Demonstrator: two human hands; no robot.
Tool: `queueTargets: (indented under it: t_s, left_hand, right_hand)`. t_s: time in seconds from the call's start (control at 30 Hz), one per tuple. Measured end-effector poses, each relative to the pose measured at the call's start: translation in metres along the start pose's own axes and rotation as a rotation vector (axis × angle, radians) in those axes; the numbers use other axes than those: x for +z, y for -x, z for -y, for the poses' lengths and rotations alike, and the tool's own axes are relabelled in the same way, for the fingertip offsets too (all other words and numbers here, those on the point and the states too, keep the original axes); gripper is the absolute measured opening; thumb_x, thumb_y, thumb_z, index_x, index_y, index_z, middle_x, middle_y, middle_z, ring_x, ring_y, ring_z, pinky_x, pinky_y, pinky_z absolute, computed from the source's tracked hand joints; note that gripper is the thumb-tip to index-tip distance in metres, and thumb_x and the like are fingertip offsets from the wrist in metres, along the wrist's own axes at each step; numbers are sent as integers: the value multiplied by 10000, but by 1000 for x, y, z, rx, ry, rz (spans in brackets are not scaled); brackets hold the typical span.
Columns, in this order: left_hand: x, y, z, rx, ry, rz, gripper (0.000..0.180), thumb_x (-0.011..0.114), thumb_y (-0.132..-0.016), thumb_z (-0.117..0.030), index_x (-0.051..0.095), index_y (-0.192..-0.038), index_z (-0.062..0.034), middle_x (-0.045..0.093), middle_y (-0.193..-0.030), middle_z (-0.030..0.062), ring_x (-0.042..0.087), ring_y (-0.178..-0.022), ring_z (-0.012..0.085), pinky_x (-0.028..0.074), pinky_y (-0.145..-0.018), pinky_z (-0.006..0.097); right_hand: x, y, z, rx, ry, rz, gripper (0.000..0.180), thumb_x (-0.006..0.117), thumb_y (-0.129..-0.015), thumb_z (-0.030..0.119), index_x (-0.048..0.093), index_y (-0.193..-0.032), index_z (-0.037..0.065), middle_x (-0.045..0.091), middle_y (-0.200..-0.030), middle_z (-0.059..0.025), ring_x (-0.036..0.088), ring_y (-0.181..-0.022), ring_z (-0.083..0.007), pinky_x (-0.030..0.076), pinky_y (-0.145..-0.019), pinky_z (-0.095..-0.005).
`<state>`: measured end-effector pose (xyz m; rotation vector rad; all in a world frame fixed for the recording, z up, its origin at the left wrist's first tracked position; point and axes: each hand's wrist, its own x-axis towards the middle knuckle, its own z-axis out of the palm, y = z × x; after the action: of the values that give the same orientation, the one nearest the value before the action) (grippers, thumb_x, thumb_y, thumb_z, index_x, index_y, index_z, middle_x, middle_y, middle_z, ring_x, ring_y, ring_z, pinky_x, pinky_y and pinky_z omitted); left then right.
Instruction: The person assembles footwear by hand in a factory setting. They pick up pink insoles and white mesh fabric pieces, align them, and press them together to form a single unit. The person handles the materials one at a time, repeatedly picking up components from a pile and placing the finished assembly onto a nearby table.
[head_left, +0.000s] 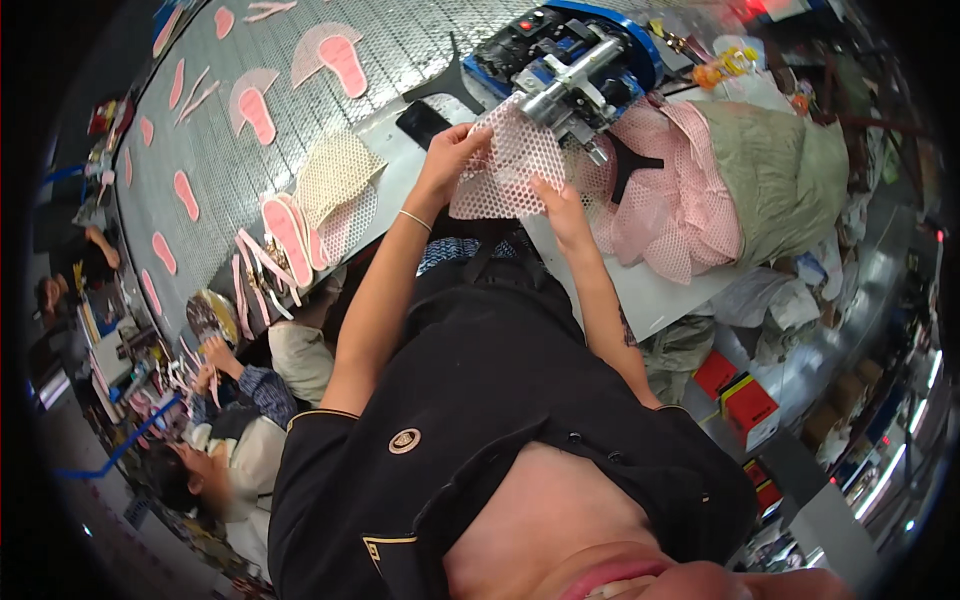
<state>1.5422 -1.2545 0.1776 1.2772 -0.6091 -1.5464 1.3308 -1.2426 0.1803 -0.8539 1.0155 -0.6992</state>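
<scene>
A light pink piece of honeycomb mesh fabric [505,178] is stretched between my hands in front of the machine. My left hand [452,158] pinches its left edge near the top. My right hand [562,208] grips the lower right edge, thumb on top and the other fingers partly hidden. The far edge of the mesh reaches the metal cylinder arm of a blue sewing-type machine [575,75]; whether it lies under the working head is hidden. Just beyond my left hand a black phone [422,122] lies on the table.
Left of me, a ribbed conveyor belt [215,110] carries pink insoles [343,66] and mesh pieces. Cream mesh [338,170] and straps lie at its near edge. Pink mesh [675,190] heaps by a grey-green cloth bundle [775,180] at right. A co-worker [235,440] sits at lower left.
</scene>
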Motion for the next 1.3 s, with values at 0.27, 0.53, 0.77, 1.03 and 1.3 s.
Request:
queueTargets:
  t_s: [0.27, 0.53, 0.77, 1.03, 1.3]
  left_hand:
    - [12, 30, 27, -47, 185, -161, 181, 617, -926, -243, 609, -890, -65, 545, -711, -64, 447, -602, 24, 353, -551, 195]
    - [16, 62, 51, 6, 318, -251, 162, 579, -940, -187, 572, -1032, -55, 620, -856, -31, 498, -689, 10, 356, -590, 189]
    - [45, 62, 34, 31, 28, -127, 141, 614, -917, -138, 609, -943, 1, 587, -770, -26, 517, -685, 27, 422, -620, 195]
    - [66, 33, 41, 57, -135, -95, 197, 613, -912, -171, 616, -950, 22, 581, -717, -8, 511, -634, 44, 425, -576, 214]
    - [60, 14, 20, 237, -365, -387, 189, 586, -936, -177, 602, -961, 10, 575, -717, -11, 487, -643, 41, 404, -578, 213]
  right_hand:
    - [7, -47, 14, 27, 48, 81, 278, 519, -966, 206, 642, -960, -44, 678, -883, -61, 602, -755, -89, 469, -691, -245]
    - [13, 10, 17, -108, 436, 76, 300, 537, -949, 214, 668, -926, -56, 675, -799, -56, 580, -749, -95, 472, -695, -274]
    - [-32, 84, -20, 2, 255, -54, 258, 615, -882, 67, 600, -1105, -61, 644, -1043, -102, 592, -957, -155, 462, -861, -298]
    - [-37, 94, -23, 32, 220, -122, 282, 604, -878, 36, 593, -1144, -56, 638, -1103, -104, 591, -986, -171, 454, -887, -301]
    - [-20, 52, -18, 36, 77, -75, 363, 612, -868, 15, 533, -1218, -44, 605, -1158, -97, 582, -1011, -152, 457, -894, -289]
